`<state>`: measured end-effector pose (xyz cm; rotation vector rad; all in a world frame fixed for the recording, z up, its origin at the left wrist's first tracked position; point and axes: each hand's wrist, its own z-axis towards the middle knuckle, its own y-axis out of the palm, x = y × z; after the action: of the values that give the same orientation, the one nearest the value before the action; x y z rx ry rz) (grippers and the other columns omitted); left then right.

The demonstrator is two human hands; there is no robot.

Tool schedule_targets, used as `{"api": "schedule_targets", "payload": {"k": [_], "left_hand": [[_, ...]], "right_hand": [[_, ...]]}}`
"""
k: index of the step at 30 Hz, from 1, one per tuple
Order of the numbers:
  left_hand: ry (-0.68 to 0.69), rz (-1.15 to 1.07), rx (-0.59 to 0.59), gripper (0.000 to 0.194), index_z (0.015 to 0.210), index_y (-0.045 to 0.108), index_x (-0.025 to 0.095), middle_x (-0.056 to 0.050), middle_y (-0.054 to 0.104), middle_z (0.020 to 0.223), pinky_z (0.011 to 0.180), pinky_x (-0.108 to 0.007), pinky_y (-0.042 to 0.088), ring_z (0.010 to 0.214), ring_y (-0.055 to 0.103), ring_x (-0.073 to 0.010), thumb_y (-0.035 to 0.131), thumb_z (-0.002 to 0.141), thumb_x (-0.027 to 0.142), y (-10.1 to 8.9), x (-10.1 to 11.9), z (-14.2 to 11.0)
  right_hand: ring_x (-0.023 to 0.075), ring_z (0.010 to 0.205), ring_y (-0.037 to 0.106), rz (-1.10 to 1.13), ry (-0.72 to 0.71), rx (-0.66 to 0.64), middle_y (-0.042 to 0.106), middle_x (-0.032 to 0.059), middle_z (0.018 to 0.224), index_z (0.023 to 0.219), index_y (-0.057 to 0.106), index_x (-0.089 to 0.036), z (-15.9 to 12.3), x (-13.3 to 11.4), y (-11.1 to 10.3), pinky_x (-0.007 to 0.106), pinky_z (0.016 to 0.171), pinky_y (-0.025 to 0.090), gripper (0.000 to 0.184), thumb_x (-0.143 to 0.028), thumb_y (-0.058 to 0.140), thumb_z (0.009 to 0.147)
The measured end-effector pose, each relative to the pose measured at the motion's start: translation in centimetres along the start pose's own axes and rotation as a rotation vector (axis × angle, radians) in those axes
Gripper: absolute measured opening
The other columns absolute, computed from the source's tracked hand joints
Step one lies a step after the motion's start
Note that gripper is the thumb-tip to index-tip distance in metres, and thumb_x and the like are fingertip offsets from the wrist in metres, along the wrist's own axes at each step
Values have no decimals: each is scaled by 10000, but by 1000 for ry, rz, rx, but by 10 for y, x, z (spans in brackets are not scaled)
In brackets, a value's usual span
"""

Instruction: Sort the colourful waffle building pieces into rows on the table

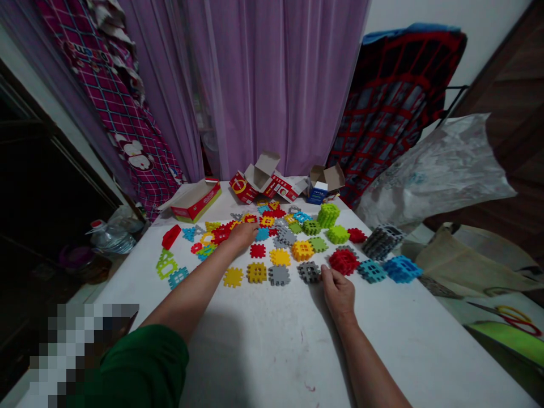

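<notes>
My left hand (245, 235) reaches into the heap of coloured interlocking plastic tiles, its fingers curled together. Whatever it pinches is hidden; a red tile (250, 219) lies just beyond it. My right hand (339, 289) is closed low over the table, thumb and fingers at the right edge of a dark grey windowed tile (309, 272). Left of that lie a light grey tile (279, 276), a mustard tile (256, 272) and a yellow tile (233, 277). A red stack (344, 262) of tiles sits just behind my right hand.
Tile stacks in blue (402, 269), dark grey (383, 241) and lime green (328, 215) stand on the right of the white table (272, 345). Opened cartons, a red-green one (198, 204), a red one (244, 188) and a blue one (317, 192), line the back edge before purple curtains.
</notes>
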<state>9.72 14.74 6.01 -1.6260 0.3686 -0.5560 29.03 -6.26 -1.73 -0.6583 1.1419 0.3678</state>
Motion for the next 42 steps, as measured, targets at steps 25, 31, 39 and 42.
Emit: {"api": "schedule_targets", "payload": {"k": [25,31,39,42], "left_hand": [[-230,-57,223,324,1116,731,275,-24,717,1199,995,-315,464,1141,623,-229,506,884,267,1,-64,-38],[-307,-214,351,312,1083,730,271,-3,724,1185,999,-301,470,1121,636,-198,476,902,269,13,-83,-74],[-442,-360,238,323,1069,721,231,-21,749,1084,855,-280,522,975,682,-198,522,860,376,8,-116,-138],[-325,-227,129,355,1069,718,236,-44,728,1124,932,-312,491,1044,657,-233,625,782,425,13,-118,-157]], "right_hand": [[136,511,448,-34,20,-5,469,-18,471,507,558,-187,-2,4,0,250,533,371,514,-620,536,784],[143,497,454,-53,28,11,480,-8,452,487,567,-187,-1,5,-1,258,512,373,549,-667,542,752],[166,560,501,-78,48,34,499,-12,492,541,601,-187,-5,0,-2,271,574,386,481,-606,555,772],[168,561,499,-76,57,46,503,-14,486,533,593,-190,-8,-4,-1,273,569,381,510,-642,552,766]]}}
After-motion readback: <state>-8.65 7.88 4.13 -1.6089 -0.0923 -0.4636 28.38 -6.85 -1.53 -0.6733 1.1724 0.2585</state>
